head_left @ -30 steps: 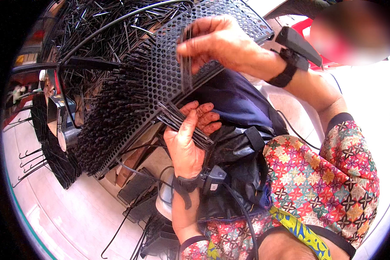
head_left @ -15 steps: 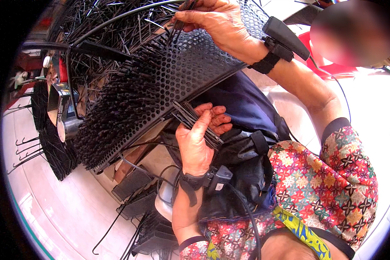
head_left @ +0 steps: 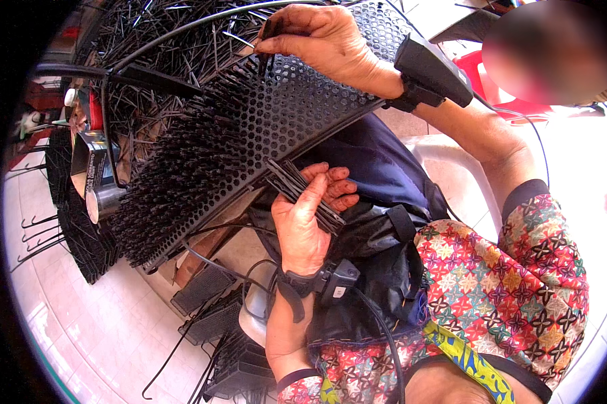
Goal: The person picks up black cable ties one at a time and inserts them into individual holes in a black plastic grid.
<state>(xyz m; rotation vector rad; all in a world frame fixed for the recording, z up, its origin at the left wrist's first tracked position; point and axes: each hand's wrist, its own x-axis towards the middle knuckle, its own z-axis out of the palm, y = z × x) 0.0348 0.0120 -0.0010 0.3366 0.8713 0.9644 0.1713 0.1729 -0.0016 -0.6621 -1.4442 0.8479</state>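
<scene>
A black perforated panel point(head_left: 317, 91) lies slanted across the upper middle, its left part thick with upright black strips point(head_left: 182, 175) standing in the holes. Over the bare holes, my right hand point(head_left: 330, 47) pinches a few short dark strips point(head_left: 267, 57), their lower ends down at the panel, by the edge of the filled part. Whether those ends sit in holes is too small to tell. My left hand point(head_left: 305, 225) is closed around a bundle of loose black strips point(head_left: 291, 180) just below the panel's near edge, thumb on top.
A heap of loose black strips point(head_left: 162, 40) lies behind the panel. A curved black rod point(head_left: 189, 25) crosses above it. At left are a box point(head_left: 96, 158), a metal cylinder point(head_left: 105, 200) and dark panels with hooked wires point(head_left: 81, 229). More panels point(head_left: 216, 316) stand below. Another person is upper right.
My right hand has shifted a little left and down, bringing its strips to the panel's holes. My left hand stays nearly still with its bundle.
</scene>
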